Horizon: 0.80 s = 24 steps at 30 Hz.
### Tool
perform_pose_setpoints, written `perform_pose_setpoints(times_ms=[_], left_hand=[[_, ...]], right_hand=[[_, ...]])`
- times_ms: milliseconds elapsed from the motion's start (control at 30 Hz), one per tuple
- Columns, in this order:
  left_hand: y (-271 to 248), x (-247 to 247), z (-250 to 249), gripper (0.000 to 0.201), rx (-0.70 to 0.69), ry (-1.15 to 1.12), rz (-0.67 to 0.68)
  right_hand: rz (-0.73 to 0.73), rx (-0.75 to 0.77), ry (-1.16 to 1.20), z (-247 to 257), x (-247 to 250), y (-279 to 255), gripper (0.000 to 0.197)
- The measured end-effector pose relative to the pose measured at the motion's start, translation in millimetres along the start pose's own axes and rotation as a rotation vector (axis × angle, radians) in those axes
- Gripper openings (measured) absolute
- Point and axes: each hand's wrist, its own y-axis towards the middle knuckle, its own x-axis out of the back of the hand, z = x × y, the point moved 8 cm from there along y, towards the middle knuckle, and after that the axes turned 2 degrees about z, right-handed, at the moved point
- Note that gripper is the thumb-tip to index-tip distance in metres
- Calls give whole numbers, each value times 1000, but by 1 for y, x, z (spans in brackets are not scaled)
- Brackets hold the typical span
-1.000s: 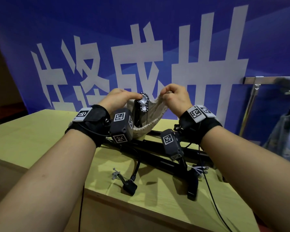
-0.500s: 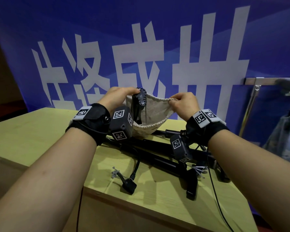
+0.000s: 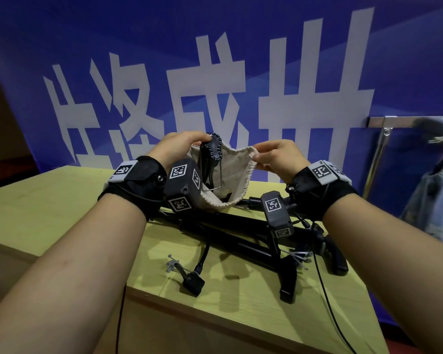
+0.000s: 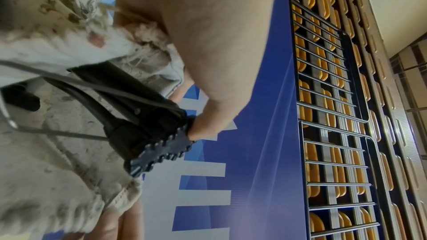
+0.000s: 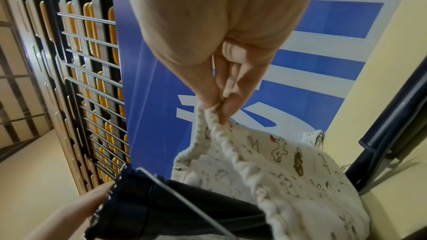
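Cream animal-print garment (image 3: 232, 175) of soft cloth with a ribbed elastic rim hangs open in the air above the yellow-green wooden bench (image 3: 49, 200), stretched between both hands. At the rim's left side is a black toothed plastic clip (image 3: 214, 149) with a wire loop, gripped by the left hand (image 3: 175, 146), thumb on its head. The right hand (image 3: 279, 157) pinches the opposite rim between its fingers (image 5: 231, 105). My advice: hold the rim taut and flat, squeeze the clip wide, and seat it squarely over the whole elastic.

Indoor arena, blue banner (image 3: 143, 34) w/ big white chars, orange seat rows (image 4: 312, 154)
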Motion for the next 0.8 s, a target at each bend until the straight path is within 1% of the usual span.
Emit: perform_pose_setpoints(times_ms=[167, 267, 367, 467, 567, 633, 700, 733, 800], left_hand=[[2, -1, 2, 46, 19, 32, 18], [4, -4, 4, 47, 29, 10, 41], [5, -9, 4, 45, 36, 6, 68], [7, -12, 6, 42, 66, -36, 54], [6, -18, 3, 42, 51, 38, 69], [7, -23, 1, 43, 53, 68, 109], [5, -25, 1, 40, 83, 72, 123], [4, -25, 0, 41, 102, 63, 121], [6, -24, -1, 48, 103, 23, 132]], right_hand=[[47, -45, 138, -4, 0, -4, 31], [46, -46, 159, 0, 0, -9, 36], [58, -16, 170, 12, -4, -15, 38], [83, 11, 179, 25, -13, -20, 40], [106, 86, 195, 45, -23, -26, 40], [118, 140, 200, 60, -28, -30, 36], [147, 179, 150, 70, -33, -34, 27], [168, 199, 76, 73, -38, -36, 23], [186, 217, -148, 70, -47, -40, 19]])
